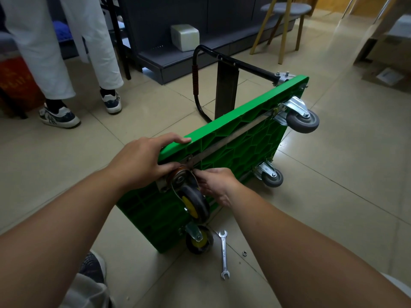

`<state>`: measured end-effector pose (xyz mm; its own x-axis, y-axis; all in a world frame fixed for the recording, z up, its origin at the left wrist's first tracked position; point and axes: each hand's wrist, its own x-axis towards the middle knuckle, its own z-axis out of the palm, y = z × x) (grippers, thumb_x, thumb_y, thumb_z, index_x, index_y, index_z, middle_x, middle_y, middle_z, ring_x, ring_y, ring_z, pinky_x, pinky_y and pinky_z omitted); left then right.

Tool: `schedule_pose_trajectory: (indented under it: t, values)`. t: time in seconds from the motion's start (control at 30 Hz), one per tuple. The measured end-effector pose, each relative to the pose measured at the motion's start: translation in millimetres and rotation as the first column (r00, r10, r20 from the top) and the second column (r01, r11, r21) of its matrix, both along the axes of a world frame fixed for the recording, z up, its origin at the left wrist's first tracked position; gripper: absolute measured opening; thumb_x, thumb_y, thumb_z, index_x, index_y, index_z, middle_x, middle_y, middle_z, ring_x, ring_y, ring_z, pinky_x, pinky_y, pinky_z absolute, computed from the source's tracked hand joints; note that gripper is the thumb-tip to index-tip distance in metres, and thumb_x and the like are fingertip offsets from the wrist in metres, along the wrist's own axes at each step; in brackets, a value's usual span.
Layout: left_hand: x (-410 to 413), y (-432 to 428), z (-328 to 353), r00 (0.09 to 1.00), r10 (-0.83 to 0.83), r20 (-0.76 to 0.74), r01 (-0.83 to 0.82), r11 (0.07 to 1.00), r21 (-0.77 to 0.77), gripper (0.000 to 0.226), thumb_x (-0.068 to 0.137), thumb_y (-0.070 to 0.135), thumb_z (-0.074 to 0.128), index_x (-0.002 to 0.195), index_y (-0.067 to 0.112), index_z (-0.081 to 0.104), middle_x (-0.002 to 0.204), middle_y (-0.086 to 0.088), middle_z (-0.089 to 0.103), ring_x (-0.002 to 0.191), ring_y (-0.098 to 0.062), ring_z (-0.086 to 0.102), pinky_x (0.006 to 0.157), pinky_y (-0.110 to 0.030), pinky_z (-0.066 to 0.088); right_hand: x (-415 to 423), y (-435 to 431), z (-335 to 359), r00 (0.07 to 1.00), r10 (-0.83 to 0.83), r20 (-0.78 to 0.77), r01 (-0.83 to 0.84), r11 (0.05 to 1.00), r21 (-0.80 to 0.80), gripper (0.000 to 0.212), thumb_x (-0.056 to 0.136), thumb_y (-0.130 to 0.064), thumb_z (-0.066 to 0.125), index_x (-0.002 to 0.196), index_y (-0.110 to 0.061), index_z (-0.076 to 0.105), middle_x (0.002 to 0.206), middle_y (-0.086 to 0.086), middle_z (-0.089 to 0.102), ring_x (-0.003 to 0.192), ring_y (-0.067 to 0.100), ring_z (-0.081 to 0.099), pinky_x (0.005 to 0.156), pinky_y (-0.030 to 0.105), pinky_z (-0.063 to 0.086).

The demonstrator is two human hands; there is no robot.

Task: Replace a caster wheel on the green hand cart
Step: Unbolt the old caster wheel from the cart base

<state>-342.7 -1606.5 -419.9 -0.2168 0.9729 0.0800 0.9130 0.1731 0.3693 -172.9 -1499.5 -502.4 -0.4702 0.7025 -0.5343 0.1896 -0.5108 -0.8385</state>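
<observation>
Green hand cart [233, 138] tipped on one long edge on the floor [333, 196], ribbed underside turned toward the wearer, black handle [200, 63] folded out beyond the hands. The left hand [142, 161] clasps the upper rim of the deck, fingers over the top and thumb on the underside. The right hand [216, 185], just right of it, pinches with curled fingertips at the corner of the mounting plate [178, 178]; whether a bolt or nut lies between them is hidden. The caster wheel [195, 203], black with a yellow hub, hangs between and just below the two hands. A second yellow-hubbed caster [199, 240] sits lower, toward the wearer, and two grey casters [302, 121] stand well beyond the right hand. A double-ended wrench [224, 254] and a loose nut [244, 253] lie on the floor below the right forearm.

Handling, as judged: the deck is stiff moulded plastic, light for its size but apt to topple while it stands on edge, so the rim is the place to steady it. The caster is steel and rubber, heavy for its size, and swivels freely; take it by the plate or fork, not the tyre. Small fasteners roll and are easily lost on smooth tile
</observation>
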Motion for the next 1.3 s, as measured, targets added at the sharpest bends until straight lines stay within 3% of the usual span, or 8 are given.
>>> schedule_pose_trajectory:
  t: [0.17, 0.27, 0.43, 0.53, 0.7, 0.93, 1.1, 1.3]
  values:
    - [0, 0, 0, 1.0, -0.004, 0.002, 0.004, 1.0, -0.001, 0.06, 0.089, 0.05, 0.075, 0.14, 0.062, 0.046, 0.102, -0.003, 0.07, 0.069, -0.01, 0.057, 0.061, -0.033, 0.043, 0, 1, -1, 0.999, 0.022, -0.03, -0.022, 1.0, -0.007, 0.023, 0.086, -0.013, 0.079, 0.096, 0.003, 0.065, 0.083, 0.016, 0.074, 0.058, 0.015, 0.069, 0.052, 0.022, 0.054]
    - [-1, 0, -1, 1.0, -0.005, 0.01, 0.005, 1.0, 0.002, 0.06, 0.088, 0.05, 0.075, 0.14, 0.063, 0.046, 0.106, -0.003, 0.071, 0.069, -0.011, 0.058, 0.061, -0.034, 0.047, 1, 0, -1, 0.999, 0.018, -0.038, -0.017, 1.0, 0.014, 0.02, 0.084, -0.012, 0.081, 0.09, 0.001, 0.066, 0.083, 0.016, 0.075, 0.063, 0.018, 0.071, 0.057, 0.024, 0.057]
    - [-1, 0, -1, 1.0, 0.0, 0.014, 0.0, 1.0, -0.01, 0.061, 0.089, 0.05, 0.074, 0.139, 0.064, 0.043, 0.114, -0.003, 0.071, 0.075, -0.012, 0.062, 0.068, -0.038, 0.055, 1, 0, -3, 1.0, -0.017, -0.024, 0.018, 0.998, 0.06, 0.023, 0.076, -0.01, 0.087, 0.086, -0.003, 0.068, 0.086, 0.014, 0.076, 0.078, 0.024, 0.075, 0.08, 0.035, 0.061]
    - [-1, 0, 0, 1.0, 0.001, 0.019, -0.001, 1.0, -0.009, 0.06, 0.089, 0.049, 0.074, 0.139, 0.064, 0.043, 0.114, -0.003, 0.07, 0.076, -0.012, 0.061, 0.067, -0.036, 0.054, -2, 2, -5, 0.998, -0.001, 0.068, -0.013, 0.977, 0.212, 0.023, 0.07, -0.014, 0.091, 0.078, -0.007, 0.071, 0.078, 0.009, 0.076, 0.078, 0.022, 0.072, 0.081, 0.036, 0.06]
    - [-1, 1, -1, 1.0, -0.001, 0.017, 0.001, 1.0, -0.006, 0.061, 0.089, 0.049, 0.074, 0.138, 0.065, 0.042, 0.113, -0.003, 0.071, 0.073, -0.012, 0.062, 0.066, -0.038, 0.056, 2, 3, -2, 0.983, 0.089, 0.159, -0.16, 0.838, 0.521, 0.02, 0.073, -0.012, 0.089, 0.079, -0.002, 0.073, 0.08, 0.01, 0.075, 0.08, 0.025, 0.072, 0.077, 0.036, 0.059]
    - [-2, 1, -1, 1.0, 0.005, -0.004, -0.005, 1.0, 0.001, 0.061, 0.088, 0.049, 0.075, 0.139, 0.064, 0.044, 0.113, -0.002, 0.072, 0.075, -0.013, 0.062, 0.069, -0.038, 0.054, 5, 7, -6, 0.998, 0.047, -0.048, -0.034, 0.967, 0.253, 0.016, 0.086, -0.016, 0.079, 0.076, -0.007, 0.071, 0.075, 0.005, 0.073, 0.073, 0.016, 0.07, 0.076, 0.03, 0.058]
    - [-2, 1, -2, 1.0, 0.0, -0.007, 0.0, 1.0, 0.004, 0.061, 0.088, 0.051, 0.075, 0.14, 0.063, 0.044, 0.114, -0.004, 0.072, 0.075, -0.014, 0.062, 0.07, -0.04, 0.056, -3, 1, -12, 0.981, 0.15, 0.121, -0.171, 0.969, 0.18, 0.034, 0.092, -0.036, 0.072, 0.071, -0.009, 0.072, 0.069, 0.002, 0.071, 0.062, 0.014, 0.062, 0.066, 0.029, 0.05]
    - [-1, 1, 0, 1.0, -0.001, -0.006, 0.001, 1.0, -0.006, 0.061, 0.089, 0.048, 0.075, 0.142, 0.059, 0.047, 0.111, -0.003, 0.071, 0.073, -0.011, 0.059, 0.063, -0.033, 0.047, -3, 3, -12, 0.986, 0.101, 0.132, -0.136, 0.949, 0.286, 0.023, 0.082, -0.028, 0.083, 0.076, -0.009, 0.071, 0.075, 0.003, 0.072, 0.07, 0.015, 0.064, 0.072, 0.032, 0.054]
